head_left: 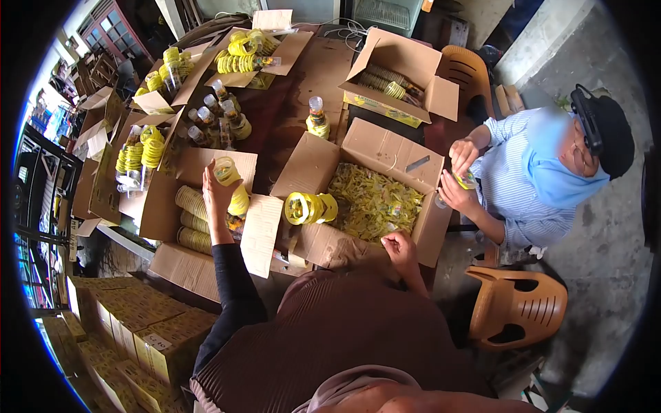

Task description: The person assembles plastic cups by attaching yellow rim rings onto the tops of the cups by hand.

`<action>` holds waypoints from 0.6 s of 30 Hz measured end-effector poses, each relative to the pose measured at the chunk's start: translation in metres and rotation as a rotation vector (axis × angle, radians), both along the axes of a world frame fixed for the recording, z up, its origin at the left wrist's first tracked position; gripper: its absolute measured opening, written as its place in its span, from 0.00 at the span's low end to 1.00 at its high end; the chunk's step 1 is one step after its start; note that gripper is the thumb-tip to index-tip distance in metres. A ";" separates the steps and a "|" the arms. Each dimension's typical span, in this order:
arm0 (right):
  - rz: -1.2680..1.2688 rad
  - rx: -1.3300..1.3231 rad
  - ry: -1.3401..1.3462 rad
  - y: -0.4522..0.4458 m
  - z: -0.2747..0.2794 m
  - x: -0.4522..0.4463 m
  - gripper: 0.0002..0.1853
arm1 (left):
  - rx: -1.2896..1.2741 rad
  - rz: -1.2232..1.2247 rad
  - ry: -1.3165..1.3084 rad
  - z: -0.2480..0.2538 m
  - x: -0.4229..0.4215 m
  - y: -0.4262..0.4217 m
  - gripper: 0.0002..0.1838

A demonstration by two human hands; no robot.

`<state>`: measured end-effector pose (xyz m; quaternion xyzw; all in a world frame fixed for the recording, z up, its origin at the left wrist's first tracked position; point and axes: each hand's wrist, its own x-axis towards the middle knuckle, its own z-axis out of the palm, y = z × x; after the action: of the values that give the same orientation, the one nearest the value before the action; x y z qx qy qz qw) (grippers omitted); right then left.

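My left hand point(218, 196) reaches over an open carton on the left, its fingers and thumb around a clear plastic cup point(225, 169). Just beside it is a yellow stack of cups point(239, 202), partly hidden. My right hand point(401, 249) is at the near edge of a carton point(321, 241) filled with small yellow packets point(372, 199). Its fingers are curled together, and I cannot make out anything in them. Between my hands, a bundle of yellow-rimmed cups point(310, 208) lies on its side at that carton's left edge.
Stacked cups point(193, 220) fill the left carton. Lidded clear containers point(213, 113) stand behind it, near cartons of yellow stacks point(248, 51). On the right, a co-worker point(537, 165) holds a small packet. An orange chair point(520, 306) and printed cartons point(138, 323) flank me.
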<state>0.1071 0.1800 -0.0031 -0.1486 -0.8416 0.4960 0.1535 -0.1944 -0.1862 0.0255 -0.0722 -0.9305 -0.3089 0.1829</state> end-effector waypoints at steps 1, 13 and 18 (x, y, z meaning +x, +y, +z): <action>-0.002 -0.007 -0.009 0.000 -0.002 0.002 0.06 | -0.004 0.010 -0.007 0.000 0.001 0.000 0.45; -0.115 -0.014 0.027 0.002 -0.024 0.028 0.06 | -0.041 0.046 0.028 -0.008 0.008 -0.002 0.59; -0.189 0.001 0.029 0.008 -0.023 0.034 0.15 | -0.168 0.105 0.179 0.017 0.023 0.039 0.49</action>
<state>0.1413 0.1875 -0.0259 -0.2200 -0.8218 0.4811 0.2117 -0.1710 -0.1469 0.0422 -0.0656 -0.9357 -0.2120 0.2744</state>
